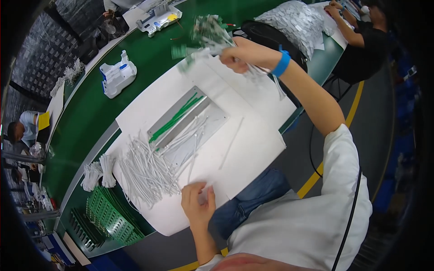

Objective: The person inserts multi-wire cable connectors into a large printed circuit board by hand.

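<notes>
My right hand [239, 55], with a blue band on its wrist, is closed around a bundle of white wires [258, 72] above the far edge of the white sheet. Smeared green and white ends [205, 34] stick out on its left side. My left hand [198, 203] rests at the sheet's near edge, fingers bent, thumb apart, nothing visible between them. Just beyond it lies a big heap of thin white wires [147, 169]. A metal tray [219, 118] in the middle holds green strips [174, 119] in one slot and loose white wires [183, 140] in another.
White sheets [257, 149] cover part of the green belt [86, 113]. A white and blue plastic housing [118, 74] stands on the belt; another lies farther back. Green perforated racks [110, 210] and bundled white wires [107, 169] sit left. A white heap [294, 22] and co-workers are beyond.
</notes>
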Tool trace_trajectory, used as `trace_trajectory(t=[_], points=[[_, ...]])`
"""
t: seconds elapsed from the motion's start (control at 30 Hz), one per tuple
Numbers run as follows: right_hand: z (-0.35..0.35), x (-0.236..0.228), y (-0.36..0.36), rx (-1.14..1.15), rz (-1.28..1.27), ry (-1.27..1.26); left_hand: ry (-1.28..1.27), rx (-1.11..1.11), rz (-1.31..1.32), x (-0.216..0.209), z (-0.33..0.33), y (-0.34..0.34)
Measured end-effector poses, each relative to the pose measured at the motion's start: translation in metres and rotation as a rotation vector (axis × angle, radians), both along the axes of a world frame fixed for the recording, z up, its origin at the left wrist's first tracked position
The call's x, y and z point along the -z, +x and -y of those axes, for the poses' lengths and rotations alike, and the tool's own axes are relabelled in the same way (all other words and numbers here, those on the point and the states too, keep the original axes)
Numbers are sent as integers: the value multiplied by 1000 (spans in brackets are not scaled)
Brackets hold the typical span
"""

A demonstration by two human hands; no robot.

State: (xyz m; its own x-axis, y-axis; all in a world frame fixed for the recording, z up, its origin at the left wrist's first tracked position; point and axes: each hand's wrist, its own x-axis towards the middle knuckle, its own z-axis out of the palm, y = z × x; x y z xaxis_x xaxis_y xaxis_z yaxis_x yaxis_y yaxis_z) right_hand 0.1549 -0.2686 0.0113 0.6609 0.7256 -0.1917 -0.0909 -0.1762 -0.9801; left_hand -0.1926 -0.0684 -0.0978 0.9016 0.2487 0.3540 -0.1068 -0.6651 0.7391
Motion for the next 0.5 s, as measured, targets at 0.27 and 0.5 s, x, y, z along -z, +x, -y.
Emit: trace_trajectory(t=[0.27, 0.5], points=[[-91, 13, 127, 380, -583, 591, 141, 81, 105, -20, -30, -2], [-214, 16, 271, 661, -564, 725, 127, -122, 42, 4, -46, -26]])
